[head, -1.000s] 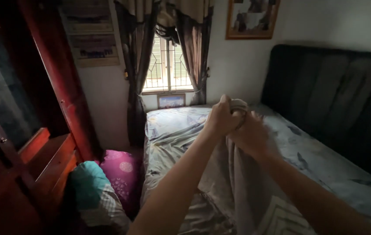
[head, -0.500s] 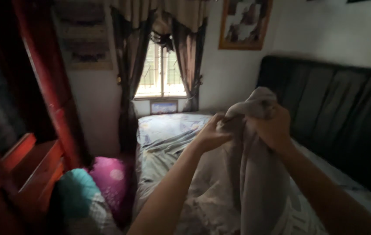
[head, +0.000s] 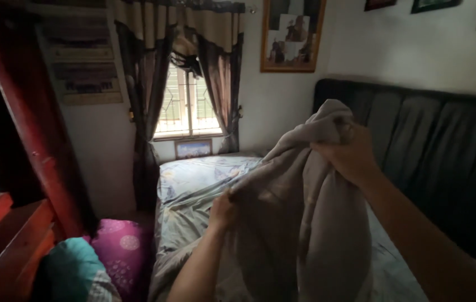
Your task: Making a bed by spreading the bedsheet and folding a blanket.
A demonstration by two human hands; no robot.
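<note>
A grey-beige blanket (head: 299, 218) hangs in front of me over the bed. My right hand (head: 348, 154) is raised and shut on the blanket's bunched top. Lower and to the left, my left hand (head: 222, 211) grips the blanket's edge, pulling it out sideways. The cloth spreads between the two hands and drapes down over the bed (head: 193, 184), which has a light blue patterned sheet.
A dark padded headboard (head: 444, 156) runs along the right. A curtained window (head: 185, 103) is at the far end. A red wooden cabinet (head: 20, 168) stands left, with a magenta pillow (head: 117, 254) and a teal one (head: 70, 274) on the floor beside the bed.
My hands, together at the blanket's top a second ago, have parted: the right rose with the bunched cloth, the left dropped down and left along the edge. My view tilted up.
</note>
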